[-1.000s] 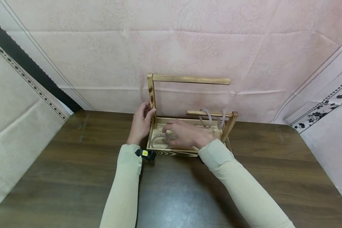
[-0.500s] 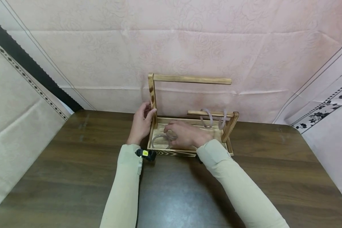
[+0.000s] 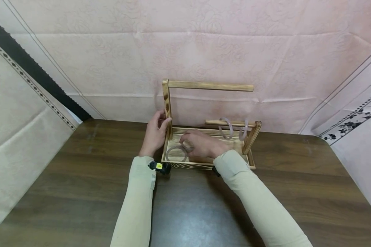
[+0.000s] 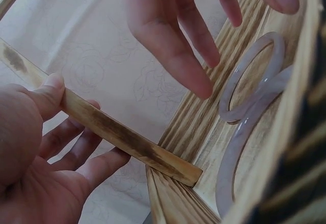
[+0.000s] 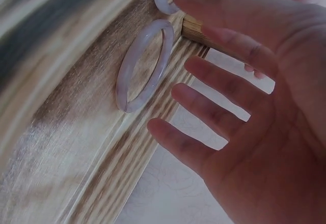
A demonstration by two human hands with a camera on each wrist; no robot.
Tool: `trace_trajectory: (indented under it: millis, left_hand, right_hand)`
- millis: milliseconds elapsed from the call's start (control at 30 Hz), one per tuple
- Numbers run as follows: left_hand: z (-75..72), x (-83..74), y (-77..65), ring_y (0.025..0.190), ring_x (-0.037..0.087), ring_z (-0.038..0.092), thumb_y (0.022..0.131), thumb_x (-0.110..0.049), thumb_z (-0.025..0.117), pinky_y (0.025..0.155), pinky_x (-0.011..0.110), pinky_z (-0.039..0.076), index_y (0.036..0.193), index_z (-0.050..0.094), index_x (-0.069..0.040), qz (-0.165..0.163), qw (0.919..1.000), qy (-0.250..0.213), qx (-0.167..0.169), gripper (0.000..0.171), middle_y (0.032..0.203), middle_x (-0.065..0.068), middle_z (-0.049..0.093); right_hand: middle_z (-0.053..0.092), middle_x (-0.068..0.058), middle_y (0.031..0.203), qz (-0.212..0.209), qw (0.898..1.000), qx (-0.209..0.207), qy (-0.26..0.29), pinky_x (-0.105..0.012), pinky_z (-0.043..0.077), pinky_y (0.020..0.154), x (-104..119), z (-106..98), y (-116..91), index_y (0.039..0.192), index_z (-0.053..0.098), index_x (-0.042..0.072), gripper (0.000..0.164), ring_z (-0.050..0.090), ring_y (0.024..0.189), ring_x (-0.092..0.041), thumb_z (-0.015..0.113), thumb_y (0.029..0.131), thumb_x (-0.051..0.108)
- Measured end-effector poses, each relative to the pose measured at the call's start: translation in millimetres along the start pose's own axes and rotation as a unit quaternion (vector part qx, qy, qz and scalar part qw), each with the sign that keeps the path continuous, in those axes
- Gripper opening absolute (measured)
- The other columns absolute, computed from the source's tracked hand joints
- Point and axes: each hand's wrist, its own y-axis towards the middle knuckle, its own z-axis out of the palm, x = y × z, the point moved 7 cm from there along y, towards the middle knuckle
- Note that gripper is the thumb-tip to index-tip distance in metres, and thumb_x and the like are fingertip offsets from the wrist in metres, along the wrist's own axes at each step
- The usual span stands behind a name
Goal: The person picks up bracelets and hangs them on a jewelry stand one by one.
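Observation:
My left hand [image 3: 154,135] holds the upright left post [image 4: 112,127] of a wooden display stand, thumb on one side and fingers on the other. My right hand [image 3: 204,142] hovers over the stand's shallow tray [image 3: 201,165], its fingers loosely extended and spread. Beneath it lie two pale, translucent bangles, partly overlapping. One bangle [image 3: 167,155] lies toward the tray's front left. The other bangle [image 5: 125,76] sits nearer the right fingers, partly covered by them in the head view. Whether the right thumb touches a bangle cannot be told from the right wrist view.
Two more bangles hang on the stand's low bar [image 3: 211,122], held by a short right post [image 3: 251,139]. A longer high bar [image 3: 210,85] extends right from the left post. The stand sits at the back of the dark wooden table [image 3: 111,192], before a pink patterned cloth [image 3: 136,61].
The head view has shifted slightly. My right wrist and forearm have moved a little left relative to the tray. The left hand keeps its hold on the post.

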Motion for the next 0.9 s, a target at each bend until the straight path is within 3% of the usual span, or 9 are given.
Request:
trace_trajectory:
  millis: [467, 900]
  left_hand:
    - [1.0, 0.7, -0.2, 0.120, 0.033, 0.062, 0.105, -0.021, 0.056, 0.101, 0.047, 0.053, 0.137, 0.054, -0.004, -0.004, 1.0000, -0.003, 0.002, 0.036, 0.131, 0.019, 0.061]
    - [0.1, 1.3, 0.6, 0.120, 0.034, 0.062, 0.105, -0.020, 0.056, 0.101, 0.048, 0.053, 0.136, 0.054, -0.004, -0.001, 1.0000, -0.009, 0.003, 0.035, 0.130, 0.019, 0.062]
  right_hand:
    - [0.060, -0.007, 0.138, 0.005, 1.000, 0.004, -0.030, -0.042, 0.044, 0.114, -3.4, 1.4, 6.3, 0.130, 0.066, 0.013, 0.050, 0.054, 0.132, -0.030, 0.079, 0.083, 0.005]
    - [0.053, -0.007, 0.149, 0.046, 0.998, 0.034, -0.023, -0.043, 0.040, 0.118, -13.2, 8.3, 12.7, 0.137, 0.062, 0.016, 0.048, 0.047, 0.140, -0.028, 0.074, 0.091, 0.014]
